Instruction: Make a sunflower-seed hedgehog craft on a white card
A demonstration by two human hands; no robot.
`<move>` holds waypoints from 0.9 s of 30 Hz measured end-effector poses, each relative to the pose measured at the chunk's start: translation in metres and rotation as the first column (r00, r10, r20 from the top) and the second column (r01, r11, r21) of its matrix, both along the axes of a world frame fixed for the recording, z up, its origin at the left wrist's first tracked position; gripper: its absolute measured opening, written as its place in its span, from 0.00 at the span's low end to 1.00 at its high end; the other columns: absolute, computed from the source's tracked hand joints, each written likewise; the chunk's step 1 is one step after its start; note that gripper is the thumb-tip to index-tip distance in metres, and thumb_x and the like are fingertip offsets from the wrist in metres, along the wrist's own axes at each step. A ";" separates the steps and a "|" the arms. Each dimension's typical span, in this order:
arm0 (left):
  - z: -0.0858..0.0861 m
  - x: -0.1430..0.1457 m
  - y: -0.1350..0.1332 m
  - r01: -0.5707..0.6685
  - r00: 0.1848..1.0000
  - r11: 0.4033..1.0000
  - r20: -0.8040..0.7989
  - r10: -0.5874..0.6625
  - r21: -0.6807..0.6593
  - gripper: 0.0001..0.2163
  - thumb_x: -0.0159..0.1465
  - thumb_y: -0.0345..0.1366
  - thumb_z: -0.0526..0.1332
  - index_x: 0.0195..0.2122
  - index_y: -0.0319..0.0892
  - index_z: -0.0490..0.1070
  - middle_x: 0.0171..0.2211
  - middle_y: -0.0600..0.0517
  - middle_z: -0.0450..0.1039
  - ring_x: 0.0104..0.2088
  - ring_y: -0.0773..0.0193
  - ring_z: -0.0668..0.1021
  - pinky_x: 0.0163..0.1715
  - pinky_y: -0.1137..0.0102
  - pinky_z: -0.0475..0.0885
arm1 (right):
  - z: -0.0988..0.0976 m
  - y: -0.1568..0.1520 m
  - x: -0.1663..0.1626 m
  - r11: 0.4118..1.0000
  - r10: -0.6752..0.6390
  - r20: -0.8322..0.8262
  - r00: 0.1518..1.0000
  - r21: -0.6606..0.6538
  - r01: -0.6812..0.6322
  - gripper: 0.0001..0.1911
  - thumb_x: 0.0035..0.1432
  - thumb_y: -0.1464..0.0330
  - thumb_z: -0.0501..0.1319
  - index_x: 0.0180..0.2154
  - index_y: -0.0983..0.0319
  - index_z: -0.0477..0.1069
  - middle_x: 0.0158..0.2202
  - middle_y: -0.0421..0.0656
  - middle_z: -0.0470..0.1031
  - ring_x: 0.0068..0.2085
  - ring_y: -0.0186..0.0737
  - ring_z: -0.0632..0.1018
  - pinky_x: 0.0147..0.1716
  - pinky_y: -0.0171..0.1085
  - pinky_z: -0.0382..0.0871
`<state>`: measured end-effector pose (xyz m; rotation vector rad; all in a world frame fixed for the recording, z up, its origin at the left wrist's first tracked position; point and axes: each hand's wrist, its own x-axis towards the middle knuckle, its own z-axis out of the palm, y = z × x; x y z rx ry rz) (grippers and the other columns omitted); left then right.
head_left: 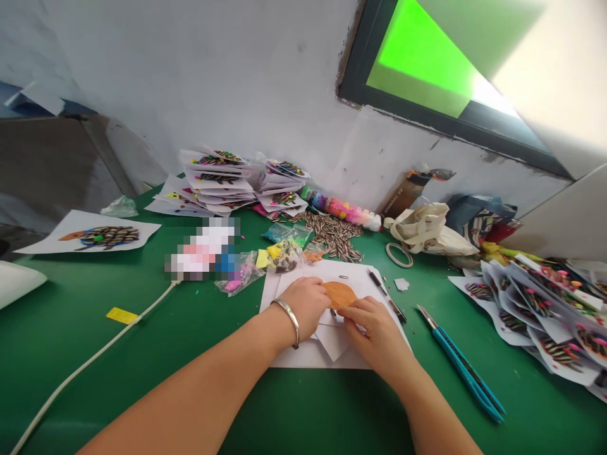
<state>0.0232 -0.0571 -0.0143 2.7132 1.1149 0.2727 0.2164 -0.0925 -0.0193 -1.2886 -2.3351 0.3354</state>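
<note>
A flat, rounded piece of orange clay (pixel 339 294) lies on white paper (pixel 284 357) in front of me. My left hand (pixel 303 309) has its curled fingers on the clay's left edge, and a silver bangle circles that wrist. Bent fingers of my right hand (pixel 374 325) press at the clay's lower right edge; a small dark bit, too small to name, shows by their tips. One striped sunflower seed (pixel 343 277) rests on the paper just beyond the clay. To the right of the sheet's middle lies a black pen (pixel 379 284).
Blue-handled tweezers (pixel 462 370) lie at right, near stacked seed-decorated sheets (pixel 516 303). Behind the paper are bagged coloured clay (pixel 279 253), a seed pile (pixel 332 234) and a tape roll (pixel 399 254). More decorated sheets (pixel 218 183) stand at the back; a white cable (pixel 85 370) crosses the left side.
</note>
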 end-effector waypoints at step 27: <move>0.003 -0.003 -0.002 -0.078 0.997 0.997 -0.007 0.078 0.008 0.10 0.58 0.27 0.59 0.39 0.42 0.77 0.41 0.48 0.78 0.56 0.47 0.69 0.54 0.53 0.65 | -0.002 0.000 -0.005 0.997 -0.008 0.157 0.988 0.082 -0.005 0.16 0.60 0.75 0.56 0.45 0.57 0.78 0.32 0.46 0.71 0.36 0.43 0.68 0.37 0.42 0.63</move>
